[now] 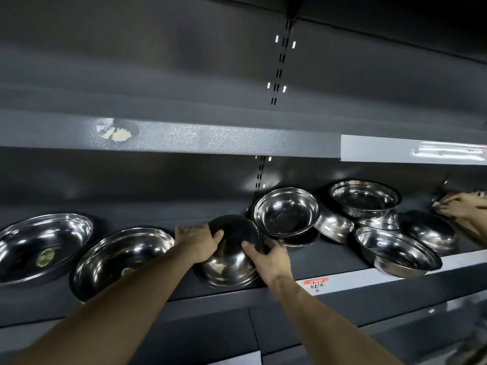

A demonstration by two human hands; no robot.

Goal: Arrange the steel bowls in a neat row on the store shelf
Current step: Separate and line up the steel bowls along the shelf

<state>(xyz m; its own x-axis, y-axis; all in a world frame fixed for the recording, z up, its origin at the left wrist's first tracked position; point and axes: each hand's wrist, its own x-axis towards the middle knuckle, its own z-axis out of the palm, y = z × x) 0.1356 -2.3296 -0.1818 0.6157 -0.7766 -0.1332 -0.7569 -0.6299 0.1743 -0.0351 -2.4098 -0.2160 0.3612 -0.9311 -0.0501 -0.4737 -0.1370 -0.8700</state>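
On the shelf (pixel 342 279), two steel bowls (pixel 121 259) lie left of the held bowl (pixel 229 262); a jumbled pile (pixel 363 204) sits right.

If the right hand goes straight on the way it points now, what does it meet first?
The right hand already holds the tilted bowl. Past its rim, probably the bowl leaning behind; depth is unclear.

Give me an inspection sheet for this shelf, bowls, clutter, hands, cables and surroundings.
Surface: dark shelf, red price label on its front edge.
Job's things: two bowls leaning in a row at left; held bowl next; jumbled pile of bowls at right.
Clutter: nothing seen.
Grippers: left hand and right hand grip the held bowl.
Cables: nothing seen.
Surroundings: upper shelf; another person's hands far right.
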